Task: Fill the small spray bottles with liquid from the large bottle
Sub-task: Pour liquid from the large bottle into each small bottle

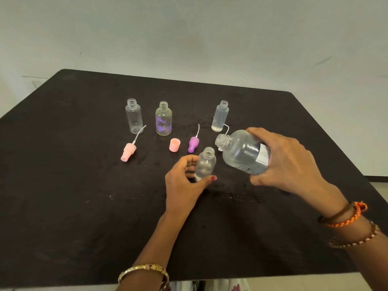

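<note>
1. While the right hand (287, 158) grips the large bottle (243, 153) tilted above the table (63, 185), its open mouth sits just beside a small bottle (205, 163).
2. That small bottle stands near the table's middle, its base pinched by the left hand (182, 181).
3. 3 more open bottles (134, 115) stand nearer the far edge, with spray tops (128, 151) lying between.

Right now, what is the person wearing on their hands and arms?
Both forearms are bare, with no sleeves in view. The left hand has a red-painted thumbnail and a gold bangle at the wrist. The right hand has three wristbands: a brown bangle, an orange braided thread and a beaded bracelet.
</note>
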